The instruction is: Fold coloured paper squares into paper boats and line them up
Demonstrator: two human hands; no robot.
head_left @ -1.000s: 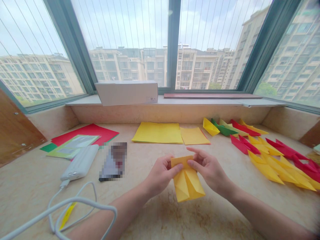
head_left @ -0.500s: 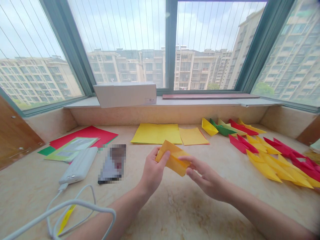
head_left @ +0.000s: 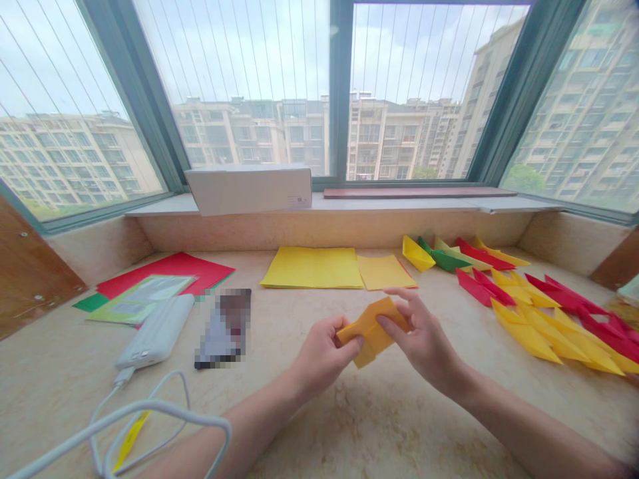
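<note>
A folded piece of orange-yellow paper (head_left: 373, 331) is held above the stone counter, tilted, with creases and a flap showing. My left hand (head_left: 327, 352) pinches its left end, thumb on top and fingers curled behind. My right hand (head_left: 419, 332) grips its right side, thumb pressed on the face and the index finger lifted along the far edge. Behind the hands lie a stack of yellow sheets (head_left: 312, 268) and a smaller stack of orange-yellow squares (head_left: 385, 273).
Folded paper boats in yellow (head_left: 529, 327), red (head_left: 484, 287) and green (head_left: 449, 258) crowd the right side. Red sheets (head_left: 170, 269), a white power bank (head_left: 157, 331), its cable (head_left: 150, 406) and a blurred-out item (head_left: 224, 329) lie left. A white box (head_left: 249, 189) stands on the sill.
Both hands have shifted slightly right with the folded paper and turned it. My left thumb now presses lower on the paper, and my right thumb has come onto its face.
</note>
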